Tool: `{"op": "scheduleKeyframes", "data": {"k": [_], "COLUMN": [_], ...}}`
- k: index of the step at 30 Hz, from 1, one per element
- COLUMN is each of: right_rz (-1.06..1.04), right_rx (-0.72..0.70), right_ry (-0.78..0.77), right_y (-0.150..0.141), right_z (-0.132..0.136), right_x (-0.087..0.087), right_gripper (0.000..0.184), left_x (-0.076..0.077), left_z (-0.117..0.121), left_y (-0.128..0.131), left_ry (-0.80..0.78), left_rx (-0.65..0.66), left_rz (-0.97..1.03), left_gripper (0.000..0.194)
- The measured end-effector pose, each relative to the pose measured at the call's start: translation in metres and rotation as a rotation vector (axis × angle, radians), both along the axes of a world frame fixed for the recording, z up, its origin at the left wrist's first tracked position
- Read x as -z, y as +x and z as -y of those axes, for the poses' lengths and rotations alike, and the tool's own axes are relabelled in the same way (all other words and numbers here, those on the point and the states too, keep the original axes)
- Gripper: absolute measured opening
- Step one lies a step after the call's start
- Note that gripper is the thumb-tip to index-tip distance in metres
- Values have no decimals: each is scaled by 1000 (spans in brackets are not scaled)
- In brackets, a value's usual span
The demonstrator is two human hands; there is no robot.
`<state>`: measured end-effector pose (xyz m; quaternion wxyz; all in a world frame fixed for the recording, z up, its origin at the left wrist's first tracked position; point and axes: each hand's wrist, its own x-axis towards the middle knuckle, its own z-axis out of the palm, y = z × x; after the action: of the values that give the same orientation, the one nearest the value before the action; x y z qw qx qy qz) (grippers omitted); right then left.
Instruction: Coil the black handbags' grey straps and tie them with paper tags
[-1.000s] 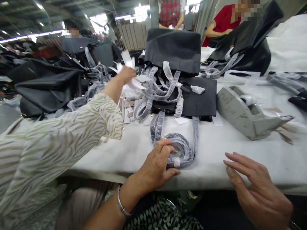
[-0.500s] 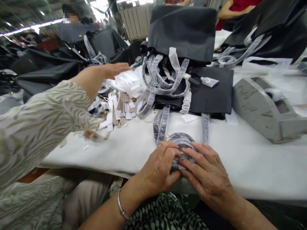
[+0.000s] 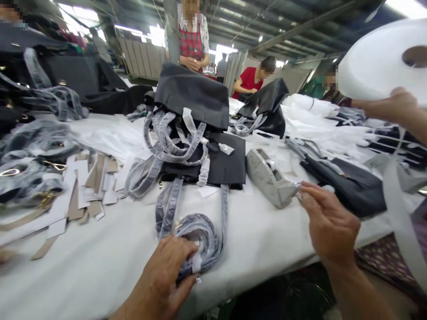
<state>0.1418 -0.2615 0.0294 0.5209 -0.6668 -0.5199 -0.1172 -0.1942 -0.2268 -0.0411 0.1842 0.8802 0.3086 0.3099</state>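
Note:
My left hand point(image 3: 167, 271) is closed on the near left side of a coiled strap point(image 3: 213, 240) wrapped in clear plastic, pressed to the table. A pale patch lies across the coil beside my fingers. My right hand point(image 3: 333, 218) is out to the right, thumb and fingers pinched on a bit of clear tape at the cutting end of a grey tape dispenser point(image 3: 267, 182). Behind the coil lies a black handbag point(image 3: 233, 155), its plastic-wrapped handles point(image 3: 224, 209) reaching toward me. A white tag point(image 3: 226, 149) rests on the bag.
Cardboard strips point(image 3: 96, 175) and wrapped straps point(image 3: 36, 138) lie at left. Another black bag point(image 3: 191, 93) stands behind. At right are a dark bag point(image 3: 347, 182) and a co-worker's hand point(image 3: 400, 104) at a large white roll point(image 3: 376, 58). Several people stand further back.
My right hand has left the coil and reached right to the tape dispenser. My left hand stays on the coil. The view has swung right; the co-worker's sleeved arm at left is gone from view.

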Motion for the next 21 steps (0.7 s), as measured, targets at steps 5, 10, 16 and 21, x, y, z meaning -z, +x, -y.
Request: {"op": "scheduleKeyframes", "data": {"k": [5, 10, 16, 21], "right_rz": [-79, -406, -590, -681], "right_rx": [109, -31, 61, 139], "right_ry": [-492, -750, -678, -401], "right_y": [87, 89, 78, 88], "right_z": [-46, -70, -80, -61], "right_x": [-27, -33, -28, -30], "right_gripper": [34, 37, 12, 4], "left_x": [3, -2, -12, -12], "left_z": [1, 2, 3, 3], "left_y": [4, 6, 2, 1], "left_ry": [-4, -14, -78, -88], "left_rx": [-63, -73, -17, -24], "left_rz": [40, 64, -3, -4], "left_gripper": [35, 30, 32, 34]}}
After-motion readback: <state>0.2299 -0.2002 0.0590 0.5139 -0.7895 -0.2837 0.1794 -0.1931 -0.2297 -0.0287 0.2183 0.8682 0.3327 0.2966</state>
